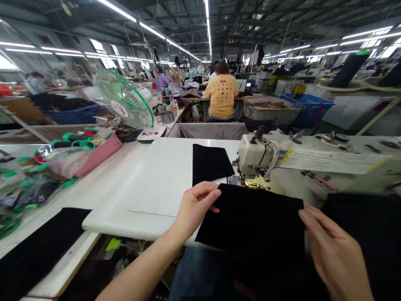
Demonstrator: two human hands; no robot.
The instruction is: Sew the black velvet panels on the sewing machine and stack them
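Black fabric panel [253, 217] was up off the worktable, held between both hands, near side of the sewing machine [255, 156]. Left hand [199, 205] pinched its top-left corner, thumb against forefinger, other fingers curled in beneath. Right hand [335, 246] pinched the opposite top corner between thumb and fingertips; the remaining fingers lay close together, partly hidden. Top edge ran nearly straight between the grips, tilted slightly down to the right. Bottom edge blended into dark stuff over the lap, couldn't trace it.

Second black fabric piece [211, 163] lay flat on the white tabletop [140, 188], one corner just beside the presser foot area. Couldn't tell if the held panel touched the machine there or only overlapped it in view. More black cloth [360, 238] sat right of the right hand.

Handling, my read: equal light pull at both corners was the way to go, since too much would likely have stretched or skewed the edge. Grips belonged right at the corners, edge level, fingertips well clear of the needle area. Slack lower part needed watching too; it could have snagged on the table lip.
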